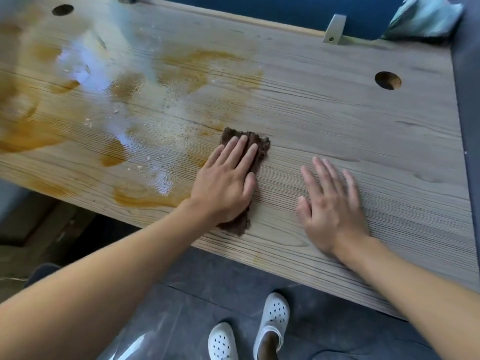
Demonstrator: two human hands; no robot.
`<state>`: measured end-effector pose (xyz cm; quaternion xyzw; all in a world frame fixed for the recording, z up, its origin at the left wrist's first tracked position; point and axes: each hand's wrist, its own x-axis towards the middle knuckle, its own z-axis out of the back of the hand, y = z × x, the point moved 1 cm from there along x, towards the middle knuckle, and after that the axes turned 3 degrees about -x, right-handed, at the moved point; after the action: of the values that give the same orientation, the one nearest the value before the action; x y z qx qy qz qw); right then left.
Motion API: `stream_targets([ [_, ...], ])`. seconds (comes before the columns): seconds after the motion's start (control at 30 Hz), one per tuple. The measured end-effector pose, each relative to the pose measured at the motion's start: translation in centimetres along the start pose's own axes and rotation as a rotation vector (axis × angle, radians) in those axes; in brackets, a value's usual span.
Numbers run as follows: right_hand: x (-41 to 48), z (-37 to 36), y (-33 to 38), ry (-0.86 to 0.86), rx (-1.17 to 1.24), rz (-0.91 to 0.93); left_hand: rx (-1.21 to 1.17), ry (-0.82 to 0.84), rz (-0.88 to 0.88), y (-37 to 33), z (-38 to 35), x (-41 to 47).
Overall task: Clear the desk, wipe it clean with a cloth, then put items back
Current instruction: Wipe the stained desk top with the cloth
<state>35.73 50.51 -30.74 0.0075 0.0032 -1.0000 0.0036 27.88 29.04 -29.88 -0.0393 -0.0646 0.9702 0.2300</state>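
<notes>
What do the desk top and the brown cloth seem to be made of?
Desk: it looks like wood or a wood-print laminate, pale grey, matte, with long grain lines and fine ridges; the picture cannot settle which. Orange-brown stains and wet shine cover its left part.
Cloth: a dark brown, fuzzy fabric, perhaps microfibre or terry; its edges look fluffy. The left hand presses flat on it.

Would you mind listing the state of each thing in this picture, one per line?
Desk: cleared of items; left part wet with orange-brown stains and crumbs, right part looks clean.
Brown cloth: flat on the desk, pressed under the left hand.
Left hand: palm down on the cloth, fingers straight.
Right hand: flat on bare desk, fingers spread, holding nothing.
Cable hole: open, nothing through it.
</notes>
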Motion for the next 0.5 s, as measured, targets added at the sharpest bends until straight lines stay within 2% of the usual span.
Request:
stream_targets([
  [0.07,0.0,0.0,0.0,-0.004,0.004,-0.003,-0.005,-0.013,0.027,-1.4,-0.2,-1.2],
  [0.2,0.0,-0.1,0.2,-0.033,0.016,-0.010,-0.034,-0.006,-0.212,-6.2,-1.4,-8.0],
  [0.27,0.0,-0.1,0.2,-0.029,0.016,-0.011,-0.047,-0.004,-0.265,-6.4,-1.7,-8.9],
  [0.37,0.0,0.0,0.3,-0.019,0.002,-0.014,-0.058,0.001,-0.214,-4.5,-1.1,-6.1],
  [0.5,0.0,0.0,0.3,-0.002,-0.001,-0.015,-0.029,-0.022,0.023,-3.3,-0.7,-2.0],
])
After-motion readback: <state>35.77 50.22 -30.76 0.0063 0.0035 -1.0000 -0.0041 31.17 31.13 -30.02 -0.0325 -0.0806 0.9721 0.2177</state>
